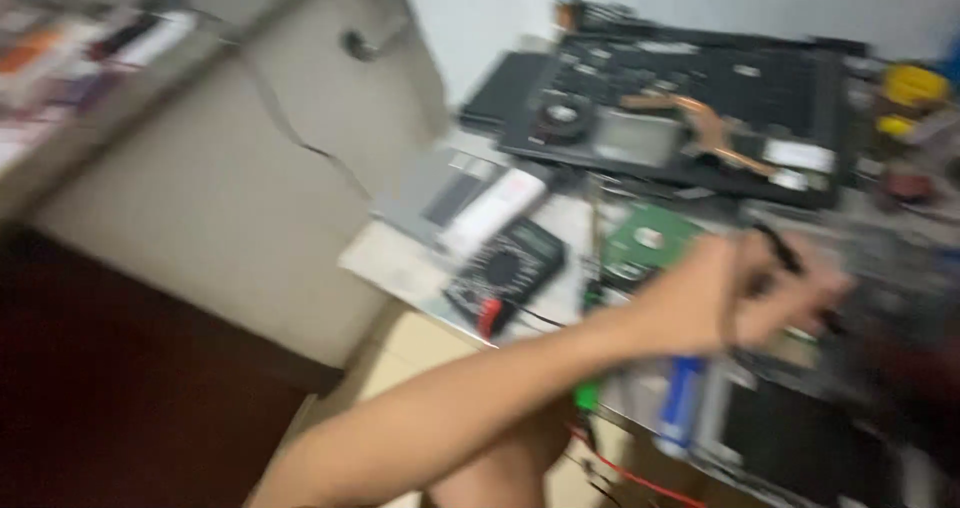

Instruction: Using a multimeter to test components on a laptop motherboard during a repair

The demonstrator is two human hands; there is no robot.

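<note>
The picture is heavily motion-blurred. My left hand [740, 298] reaches to the right over a cluttered workbench [390, 258], its fingers closed around a thin black tool [790, 263]. The bare forearm runs from the lower left up to that hand. Just left of the hand lies a green circuit board [645, 240]. Beyond it sits an opened laptop [690, 118] with its fan and copper heat pipe exposed. My right hand does not show.
A black multimeter [505, 268] and a white oblong device [495, 208] lie near the bench's left edge. A blue cylinder [682, 403] sits below the hand, a red wire [620, 473] hangs down, and yellow objects [910, 93] stand far right. A cracked beige wall [230, 198] fills the left.
</note>
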